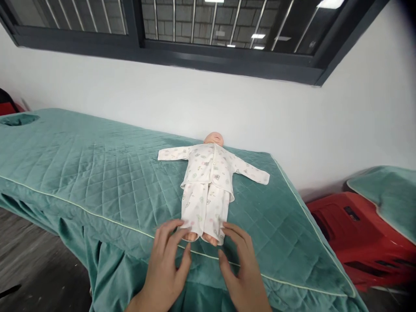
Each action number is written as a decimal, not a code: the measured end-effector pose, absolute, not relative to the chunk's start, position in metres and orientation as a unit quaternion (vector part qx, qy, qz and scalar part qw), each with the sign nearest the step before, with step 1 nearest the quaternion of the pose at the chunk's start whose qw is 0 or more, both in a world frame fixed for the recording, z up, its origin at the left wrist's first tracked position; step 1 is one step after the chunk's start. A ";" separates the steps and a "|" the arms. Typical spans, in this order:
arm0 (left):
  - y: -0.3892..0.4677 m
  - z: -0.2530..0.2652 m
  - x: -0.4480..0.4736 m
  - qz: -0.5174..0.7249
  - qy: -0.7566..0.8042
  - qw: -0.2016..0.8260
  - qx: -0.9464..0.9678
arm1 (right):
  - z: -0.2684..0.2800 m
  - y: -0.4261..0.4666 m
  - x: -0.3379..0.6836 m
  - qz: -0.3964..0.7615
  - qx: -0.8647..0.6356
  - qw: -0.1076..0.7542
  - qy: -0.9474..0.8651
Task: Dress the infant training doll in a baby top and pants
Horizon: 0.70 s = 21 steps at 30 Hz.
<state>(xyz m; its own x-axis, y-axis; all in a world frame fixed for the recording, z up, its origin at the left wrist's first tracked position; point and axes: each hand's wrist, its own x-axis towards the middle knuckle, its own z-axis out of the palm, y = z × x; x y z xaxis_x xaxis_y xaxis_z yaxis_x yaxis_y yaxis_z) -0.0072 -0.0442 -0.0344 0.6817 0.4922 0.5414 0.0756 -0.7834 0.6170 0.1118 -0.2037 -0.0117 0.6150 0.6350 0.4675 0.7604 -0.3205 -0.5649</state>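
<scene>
A baby doll (214,138) lies on its back on the bed, its head toward the wall and its feet toward me. It wears a white patterned long-sleeved top (211,164) with both sleeves spread out to the sides. White patterned trousers (205,208) cover its legs, and the toes show at the cuffs. My left hand (169,255) is open beside the left cuff, fingertips at or very near the cloth. On the other side, my right hand (242,264) is open too, fingers curved near the right cuff. Whether the fingertips touch the fabric I cannot tell.
A green quilted cover (107,173) with pale piping drapes over the bed, which has a face hole (19,119) at far left. The white wall (247,112) and a dark-framed window (227,58) stand behind. A red plastic chair (351,234) is at right.
</scene>
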 end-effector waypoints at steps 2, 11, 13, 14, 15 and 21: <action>-0.049 -0.028 0.002 0.350 0.117 0.239 0.898 | -0.022 -0.210 0.113 -0.078 -0.819 0.404 -0.400; -0.048 -0.019 0.036 0.337 0.095 0.144 0.926 | -0.025 -0.194 0.117 -0.006 -0.869 0.366 -0.332; -0.046 -0.017 0.036 0.341 0.089 0.148 0.924 | -0.022 -0.191 0.117 -0.003 -0.869 0.369 -0.330; -0.045 -0.017 0.035 0.345 0.084 0.152 0.922 | -0.021 -0.190 0.117 -0.005 -0.866 0.375 -0.330; -0.045 -0.016 0.035 0.352 0.078 0.157 0.919 | -0.020 -0.190 0.116 -0.009 -0.863 0.381 -0.331; -0.046 -0.014 0.029 0.386 0.047 0.196 0.900 | -0.021 -0.199 0.109 -0.065 -0.854 0.363 -0.367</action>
